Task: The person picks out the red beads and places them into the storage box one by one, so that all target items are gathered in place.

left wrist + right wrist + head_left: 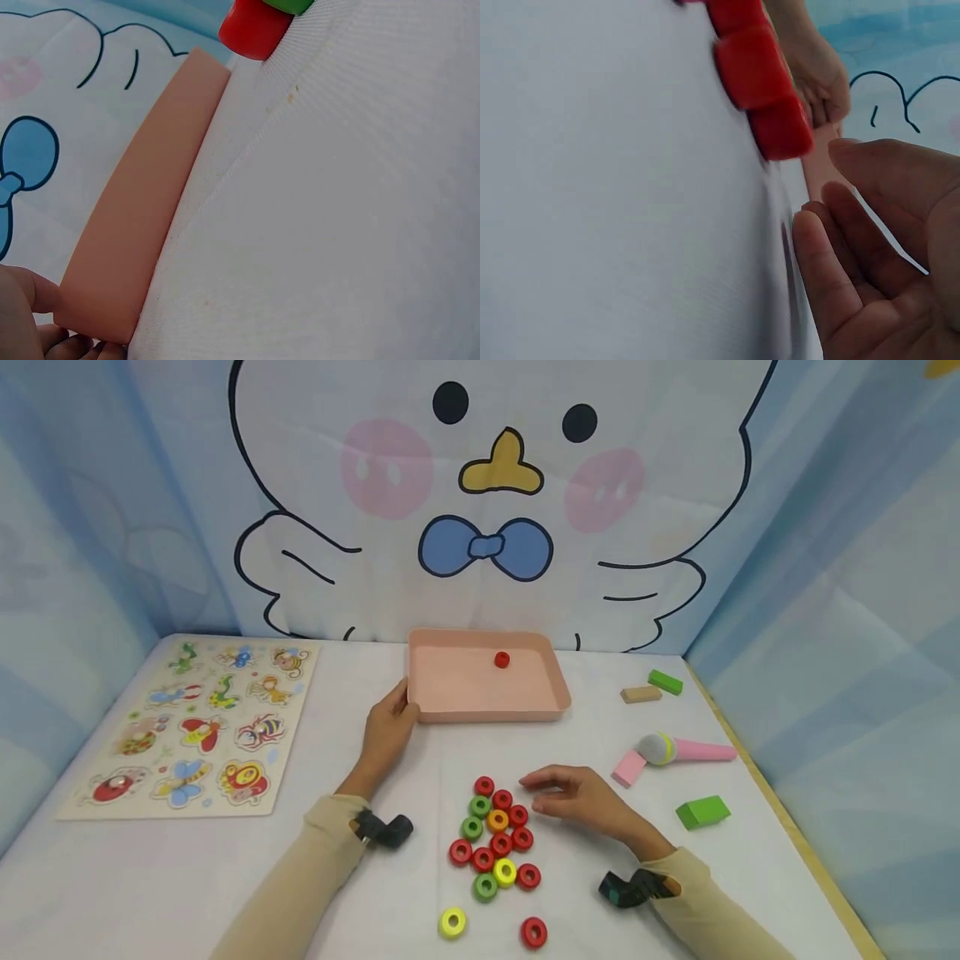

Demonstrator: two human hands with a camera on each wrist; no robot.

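Observation:
A pink tray point(450, 714) stands at mid-table with one red ring point(502, 659) in it. My left hand point(388, 727) grips the tray's near left corner; in the left wrist view its fingertips point(34, 322) curl at that corner of the tray point(142, 210). Closer to me lies a cluster of several red, green, yellow and orange rings point(495, 839). My right hand point(572, 797) hovers just right of the cluster with relaxed fingers and holds nothing. In the right wrist view its empty palm point(877, 255) faces a row of red rings point(761, 82).
An insect puzzle board point(191, 727) lies at the left. At the right lie a green block point(665, 682), a tan block point(641, 694), a pink block point(628, 767), a toy microphone point(686, 749) and a bigger green block point(702, 812). A yellow ring point(452, 922) and a red ring point(533, 932) lie apart near me.

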